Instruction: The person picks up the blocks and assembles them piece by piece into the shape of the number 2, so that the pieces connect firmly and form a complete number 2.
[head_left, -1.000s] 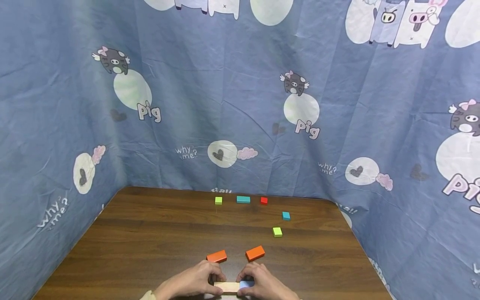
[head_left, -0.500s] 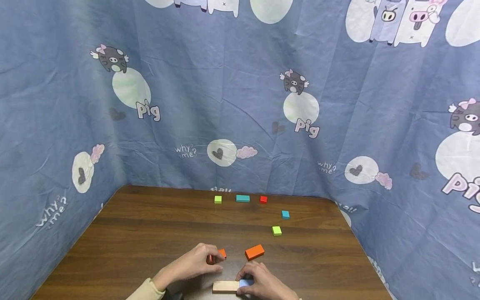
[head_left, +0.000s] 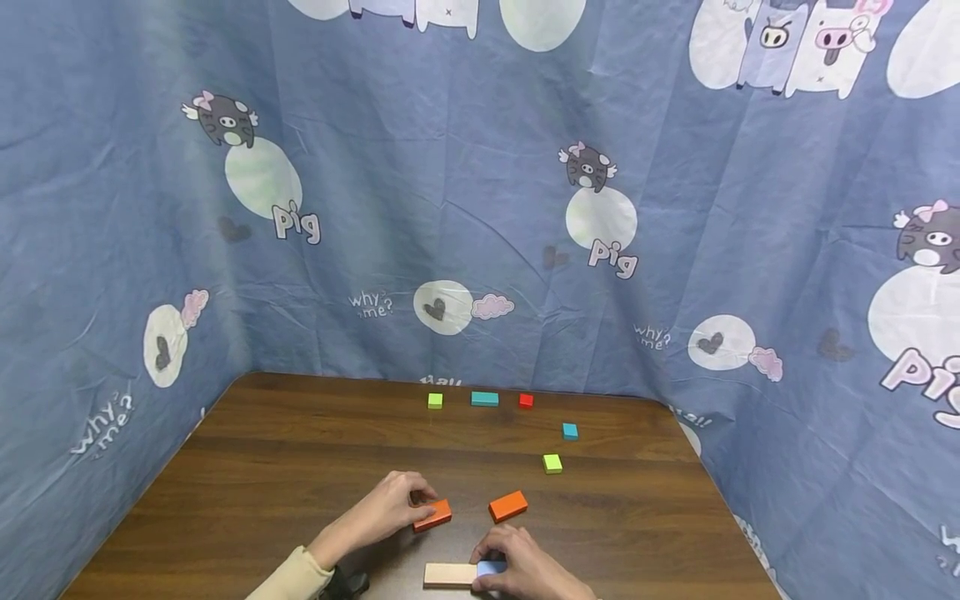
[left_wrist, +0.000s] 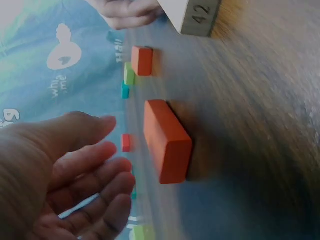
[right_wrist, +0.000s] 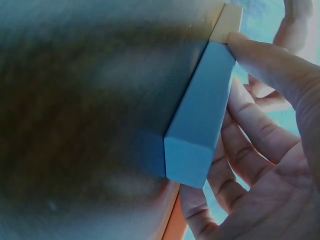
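Observation:
My left hand (head_left: 395,502) reaches over the left orange block (head_left: 432,516), its thumb overlapping the block in the head view. The left wrist view has the thumb and relaxed fingers (left_wrist: 102,187) apart from that orange block (left_wrist: 167,142). Lower down, my right hand (head_left: 525,568) pinches a light blue block (head_left: 491,568) between thumb and fingers. End to end with it lies a pale wooden block (head_left: 450,575), whose end carries a printed 42 in the left wrist view. The right wrist view shows the blue block (right_wrist: 200,110) lengthwise against the wooden one (right_wrist: 230,22).
A second orange block (head_left: 508,506) lies beyond my right hand. Farther off on the brown table (head_left: 300,450) are two lime blocks, nearer (head_left: 552,464), a small blue block (head_left: 570,432), a teal block (head_left: 484,399) and a red block (head_left: 527,401). A patterned curtain (head_left: 480,208) surrounds the table.
My left hand has let go of the pale wooden block and moved up and left to the left orange block. The right hand stays on the blue block.

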